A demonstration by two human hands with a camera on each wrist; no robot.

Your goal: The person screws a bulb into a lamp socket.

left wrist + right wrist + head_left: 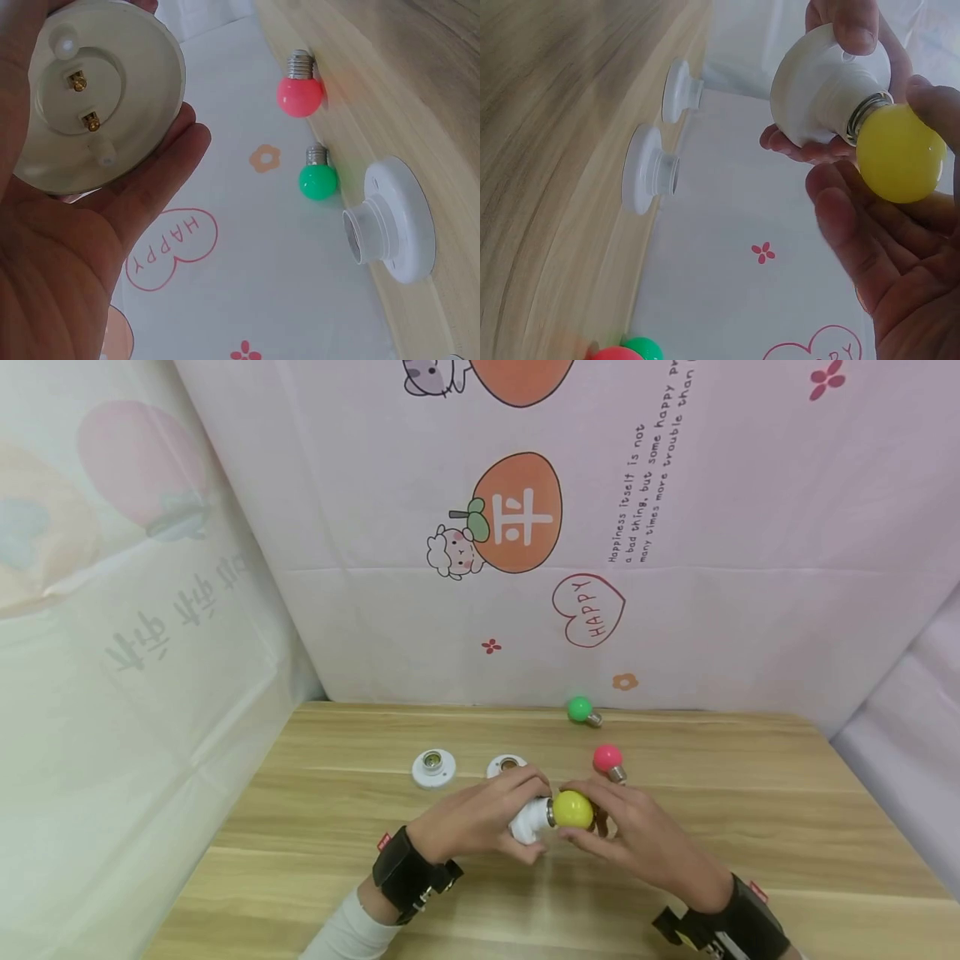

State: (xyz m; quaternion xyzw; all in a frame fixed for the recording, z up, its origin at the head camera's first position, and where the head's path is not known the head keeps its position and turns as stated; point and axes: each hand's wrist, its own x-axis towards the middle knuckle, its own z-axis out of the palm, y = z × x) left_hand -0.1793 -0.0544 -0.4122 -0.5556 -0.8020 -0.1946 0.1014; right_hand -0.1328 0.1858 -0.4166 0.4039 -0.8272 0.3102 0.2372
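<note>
My left hand [480,814] grips a white round lamp socket [529,821] by its base, above the table. In the left wrist view the socket's hollow underside [142,97] shows two brass screws. A yellow light bulb [573,810] is held by my right hand [645,835], thumb on one side and fingers on the other. The right wrist view shows the bulb's metal screw base at the socket's mouth, partly inside it, with some thread visible. How deep it sits cannot be told.
Two more white lamp sockets stand on the wooden table [315,827]: one at left [433,768], another [506,763] partly behind my left hand. A pink bulb [608,758] and a green bulb [580,709] lie farther back. Printed cloth [375,610] hangs behind the table.
</note>
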